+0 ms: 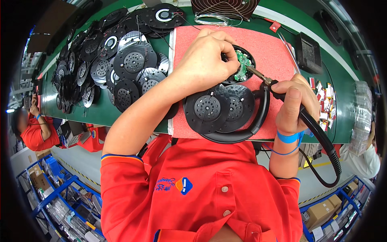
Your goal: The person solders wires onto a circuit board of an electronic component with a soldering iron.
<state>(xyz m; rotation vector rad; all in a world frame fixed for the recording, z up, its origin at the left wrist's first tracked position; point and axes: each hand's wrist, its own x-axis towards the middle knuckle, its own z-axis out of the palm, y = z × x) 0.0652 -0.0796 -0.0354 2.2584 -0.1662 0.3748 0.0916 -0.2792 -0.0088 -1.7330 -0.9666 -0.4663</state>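
My right hand (pixel 297 103) grips a soldering iron (pixel 264 78) with a black cable, its tip touching or very near a green circuit board (pixel 243 64). That board sits in a round black ear cup of a headphone, whose curved black headband (pixel 258 125) loops toward me. Over the board's left edge, my left hand (pixel 209 60) is closed in a pinch; what lies between its fingertips is hidden. Two black speaker discs with perforated centres, the front one (pixel 207 108) overlapping the other (pixel 238 107), lie inside the headband loop.
A pink foam mat (pixel 187 40) lies under the headphone on the green bench. Many black speaker discs (pixel 133 62) are heaped at left. At right are a black tray (pixel 308 52), small battery-like packs (pixel 326 105) and stacked clear trays (pixel 360 117). A fan grille (pixel 225 6) and coiled wire (pixel 211 19) stand behind.
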